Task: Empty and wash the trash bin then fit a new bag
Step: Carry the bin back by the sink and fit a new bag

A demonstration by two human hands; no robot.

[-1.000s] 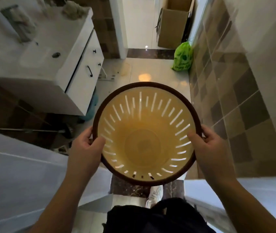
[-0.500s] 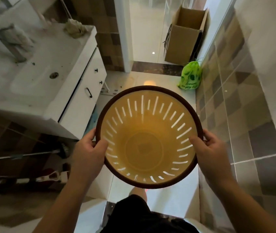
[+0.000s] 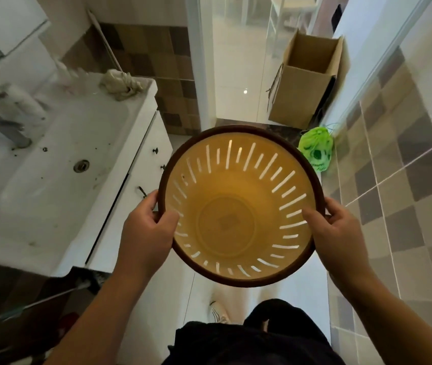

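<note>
your left hand [image 3: 143, 233] and right hand [image 3: 341, 233] each grip the rim of the empty yellow trash bin [image 3: 236, 201], thumbs inside, beside the sink [image 3: 51, 167].

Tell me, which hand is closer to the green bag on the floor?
Right. The right hand grips the bin rim on the side toward the green bag, which lies beyond it by the wall. The left hand grips the opposite rim, nearer the sink.
</note>
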